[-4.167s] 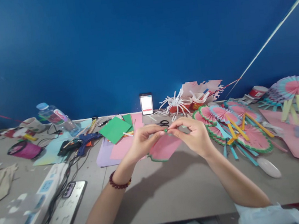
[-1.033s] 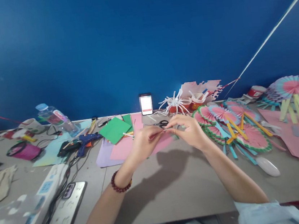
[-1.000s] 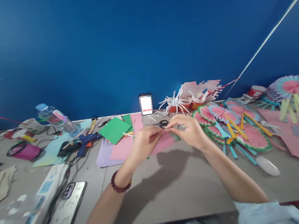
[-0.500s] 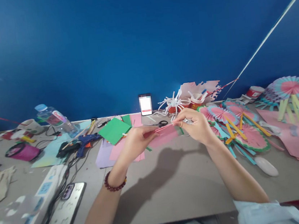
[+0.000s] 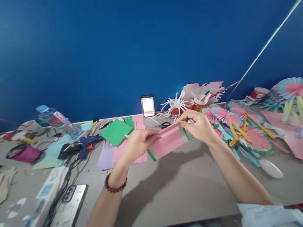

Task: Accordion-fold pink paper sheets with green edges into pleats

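Observation:
A pink sheet of paper [image 5: 167, 142] with green strips along its two short ends hangs above the table, held by its upper edge. My left hand [image 5: 141, 141] pinches it near the upper left corner, fingers closed. At the upper right corner, my right hand [image 5: 195, 124] grips it between thumb and fingers. The top edge looks folded or narrowly pleated; exactly how, I cannot tell. Just behind the sheet lie black-handled scissors [image 5: 164, 125]. Green paper [image 5: 117, 131] and lilac paper [image 5: 105, 156] lie to the left of it.
Finished paper fans [image 5: 243, 128] are piled to the right, beside a white computer mouse [image 5: 271, 168]. A lit phone [image 5: 148, 105] leans on the blue wall. On the left are a blue glue gun [image 5: 85, 145], a bottle [image 5: 58, 119], a power strip [image 5: 44, 200] and another phone [image 5: 63, 216].
The pink sheet has swung from a nearly edge-on, blurred position to hang with its broad face and green ends showing. Both hands keep their grip in almost the same place.

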`<action>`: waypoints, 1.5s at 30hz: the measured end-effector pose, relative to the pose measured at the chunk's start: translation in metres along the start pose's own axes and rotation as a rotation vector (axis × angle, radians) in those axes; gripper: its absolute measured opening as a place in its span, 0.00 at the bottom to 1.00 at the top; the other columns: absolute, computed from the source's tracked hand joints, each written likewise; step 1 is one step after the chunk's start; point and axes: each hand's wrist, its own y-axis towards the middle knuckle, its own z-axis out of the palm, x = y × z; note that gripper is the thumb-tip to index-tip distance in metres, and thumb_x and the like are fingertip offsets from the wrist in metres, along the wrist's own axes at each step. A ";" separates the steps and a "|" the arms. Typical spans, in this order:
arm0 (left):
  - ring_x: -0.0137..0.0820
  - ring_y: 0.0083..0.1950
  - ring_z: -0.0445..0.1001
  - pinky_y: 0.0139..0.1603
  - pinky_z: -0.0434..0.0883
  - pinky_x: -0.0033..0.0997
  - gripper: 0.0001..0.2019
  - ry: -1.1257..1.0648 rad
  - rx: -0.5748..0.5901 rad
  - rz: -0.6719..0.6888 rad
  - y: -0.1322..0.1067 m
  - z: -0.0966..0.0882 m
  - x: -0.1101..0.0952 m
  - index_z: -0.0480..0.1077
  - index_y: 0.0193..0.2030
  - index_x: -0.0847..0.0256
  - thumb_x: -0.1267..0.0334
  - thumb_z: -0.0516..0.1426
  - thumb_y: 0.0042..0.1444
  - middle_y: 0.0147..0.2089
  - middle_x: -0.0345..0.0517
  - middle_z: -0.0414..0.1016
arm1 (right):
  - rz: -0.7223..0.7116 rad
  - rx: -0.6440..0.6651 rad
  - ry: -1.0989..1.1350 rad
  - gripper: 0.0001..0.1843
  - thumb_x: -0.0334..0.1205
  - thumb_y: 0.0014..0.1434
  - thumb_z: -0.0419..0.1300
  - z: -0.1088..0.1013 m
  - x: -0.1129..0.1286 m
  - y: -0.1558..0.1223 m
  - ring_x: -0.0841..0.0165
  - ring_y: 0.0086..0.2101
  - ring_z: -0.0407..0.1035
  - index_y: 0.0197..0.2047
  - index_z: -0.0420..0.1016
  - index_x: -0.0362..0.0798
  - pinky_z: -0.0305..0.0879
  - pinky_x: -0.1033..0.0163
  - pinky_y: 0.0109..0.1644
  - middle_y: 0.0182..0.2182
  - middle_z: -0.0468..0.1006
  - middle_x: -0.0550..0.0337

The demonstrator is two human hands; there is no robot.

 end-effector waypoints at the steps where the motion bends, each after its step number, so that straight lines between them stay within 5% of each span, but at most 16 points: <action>1: 0.26 0.24 0.70 0.23 0.62 0.23 0.14 -0.004 0.019 0.006 0.001 -0.001 0.001 0.79 0.39 0.59 0.57 0.53 0.62 0.29 0.41 0.79 | 0.017 0.001 -0.004 0.15 0.52 0.54 0.64 -0.001 -0.002 0.001 0.68 0.29 0.70 0.27 0.78 0.48 0.66 0.61 0.35 0.27 0.78 0.59; 7: 0.34 0.42 0.75 0.38 0.70 0.27 0.12 -0.066 0.017 0.086 0.006 -0.007 0.007 0.78 0.42 0.57 0.56 0.56 0.60 0.45 0.49 0.78 | 0.066 0.039 0.012 0.15 0.51 0.54 0.64 -0.006 -0.013 0.005 0.69 0.29 0.69 0.28 0.77 0.47 0.66 0.63 0.34 0.27 0.77 0.60; 20: 0.31 0.35 0.74 0.35 0.71 0.27 0.10 -0.204 -0.088 0.041 0.008 -0.007 0.015 0.79 0.37 0.60 0.56 0.61 0.56 0.35 0.47 0.79 | 0.066 0.007 0.007 0.13 0.48 0.55 0.64 -0.011 -0.016 0.004 0.69 0.27 0.70 0.28 0.76 0.47 0.66 0.65 0.31 0.27 0.78 0.57; 27: 0.32 0.34 0.76 0.33 0.72 0.27 0.12 -0.369 -0.134 -0.089 0.009 -0.003 0.019 0.80 0.34 0.61 0.54 0.65 0.49 0.34 0.48 0.80 | 0.206 0.019 0.071 0.17 0.52 0.51 0.66 -0.010 -0.015 0.005 0.71 0.27 0.68 0.28 0.76 0.46 0.64 0.65 0.31 0.27 0.78 0.57; 35: 0.38 0.42 0.78 0.46 0.75 0.35 0.19 -0.596 -0.185 -0.323 0.016 -0.001 0.028 0.80 0.38 0.63 0.53 0.68 0.41 0.39 0.50 0.82 | 0.436 -0.002 0.234 0.21 0.55 0.38 0.71 -0.007 -0.019 0.007 0.72 0.25 0.63 0.25 0.74 0.44 0.58 0.66 0.29 0.23 0.75 0.60; 39: 0.36 0.40 0.78 0.45 0.74 0.35 0.22 -0.621 -0.229 -0.344 0.018 0.003 0.036 0.79 0.40 0.63 0.53 0.68 0.40 0.37 0.49 0.82 | 0.478 0.009 0.265 0.20 0.53 0.37 0.71 -0.006 -0.019 0.008 0.73 0.25 0.62 0.23 0.74 0.45 0.57 0.66 0.29 0.22 0.72 0.61; 45: 0.34 0.38 0.76 0.41 0.72 0.31 0.11 -0.482 -0.271 -0.251 0.019 0.006 0.038 0.80 0.35 0.63 0.58 0.65 0.47 0.35 0.48 0.80 | 0.483 0.026 0.218 0.20 0.53 0.39 0.70 -0.004 -0.020 0.008 0.74 0.24 0.59 0.22 0.73 0.45 0.55 0.66 0.28 0.19 0.70 0.64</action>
